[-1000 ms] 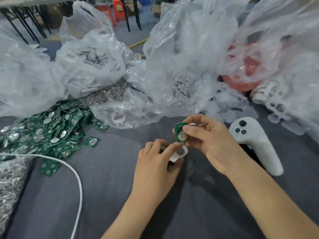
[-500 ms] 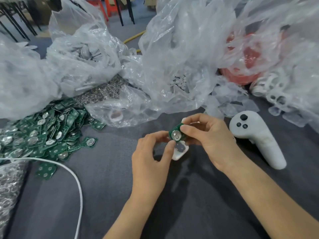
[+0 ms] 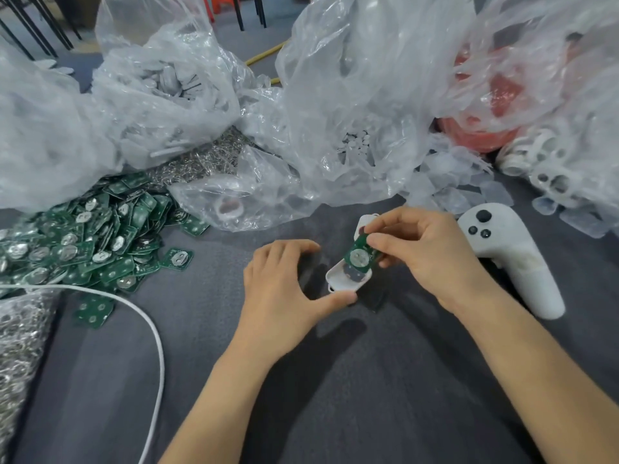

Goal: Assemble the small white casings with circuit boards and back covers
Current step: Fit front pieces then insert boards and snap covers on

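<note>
Fingertips (image 3: pixel 374 243) of the right hand (image 3: pixel 428 259) are pinched on a green circuit board (image 3: pixel 357 255), which is held tilted with its lower end inside the open white casing (image 3: pixel 337 281) over the grey table (image 3: pixel 335 380). The casing's near end is touched by the thumb of the left hand (image 3: pixel 281 289). The other fingers are curled apart from it, so a grip cannot be told.

PCB (image 3: pixel 357 254) end now in casing (image 3: pixel 345 280)
</note>
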{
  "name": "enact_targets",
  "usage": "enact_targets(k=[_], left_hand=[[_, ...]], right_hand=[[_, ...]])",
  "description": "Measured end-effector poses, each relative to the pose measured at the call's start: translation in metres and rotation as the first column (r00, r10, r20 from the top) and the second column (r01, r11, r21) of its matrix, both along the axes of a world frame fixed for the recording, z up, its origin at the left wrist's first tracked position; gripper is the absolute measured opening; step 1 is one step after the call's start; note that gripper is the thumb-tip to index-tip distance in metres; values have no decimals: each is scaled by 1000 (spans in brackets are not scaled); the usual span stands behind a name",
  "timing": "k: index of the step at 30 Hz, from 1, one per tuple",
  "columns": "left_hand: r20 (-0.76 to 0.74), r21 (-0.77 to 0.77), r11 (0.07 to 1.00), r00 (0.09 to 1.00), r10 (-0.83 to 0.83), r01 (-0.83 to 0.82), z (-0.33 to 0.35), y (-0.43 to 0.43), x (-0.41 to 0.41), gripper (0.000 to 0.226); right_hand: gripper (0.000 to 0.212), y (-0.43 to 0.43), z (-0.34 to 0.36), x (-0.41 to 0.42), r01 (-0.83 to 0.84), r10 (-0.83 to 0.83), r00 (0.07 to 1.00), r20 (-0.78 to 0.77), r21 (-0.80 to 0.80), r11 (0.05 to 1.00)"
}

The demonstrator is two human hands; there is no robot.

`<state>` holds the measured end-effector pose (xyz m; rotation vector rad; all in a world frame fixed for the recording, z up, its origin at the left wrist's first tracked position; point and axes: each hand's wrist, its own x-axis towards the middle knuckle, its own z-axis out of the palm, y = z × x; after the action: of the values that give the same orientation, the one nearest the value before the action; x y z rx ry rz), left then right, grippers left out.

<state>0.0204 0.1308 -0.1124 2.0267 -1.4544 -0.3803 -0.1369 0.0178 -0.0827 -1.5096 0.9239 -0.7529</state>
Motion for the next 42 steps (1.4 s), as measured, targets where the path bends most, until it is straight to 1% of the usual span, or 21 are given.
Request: enact_targets(k=[1, 2, 4, 11, 16, 30, 33, 37, 42], left_hand=[[70, 21, 999, 997, -26, 24, -1, 0, -1, 69], [109, 24, 999, 993, -43, 41, -2, 0, -3, 69], [129, 9, 999, 990, -49, 48, -4, -1, -6, 64], [88, -89, 995, 996, -34, 42, -7, -3, -10, 45], [53, -102, 994, 998, -43, 48, -6, -3, -11, 45], [64, -81, 996, 997, -35, 40, -7, -5, -11, 48], [71, -79, 996, 997, -39, 45, -7, -5, -11, 48], [81, -68, 996, 996, -48, 53, -7, -5, -11, 49], [84, -66, 996, 995, -51, 57, -7, -4, -11, 49]], right_hand=[[16, 1, -1, 1, -1, 1, 1000, -15, 2, 1000], [16, 2, -2, 1, -6, 6, 999, -33, -1, 1000], [17, 4, -4, 3, -21, 20, 997, -74, -19, 1000], [23, 7, -4, 4, -52, 34, 988, -153, -119, 991], [23, 8, -2, 5, -47, 12, 980, -200, -173, 984], [18, 10, -3, 6, -60, 21, 969, -246, -151, 987], [20, 11, -4, 8, -71, 21, 963, -269, -179, 981], [24, 13, -4, 8, -100, 4, 937, -350, -256, 961], [23, 12, -5, 9, -110, -10, 919, -395, -280, 954]])
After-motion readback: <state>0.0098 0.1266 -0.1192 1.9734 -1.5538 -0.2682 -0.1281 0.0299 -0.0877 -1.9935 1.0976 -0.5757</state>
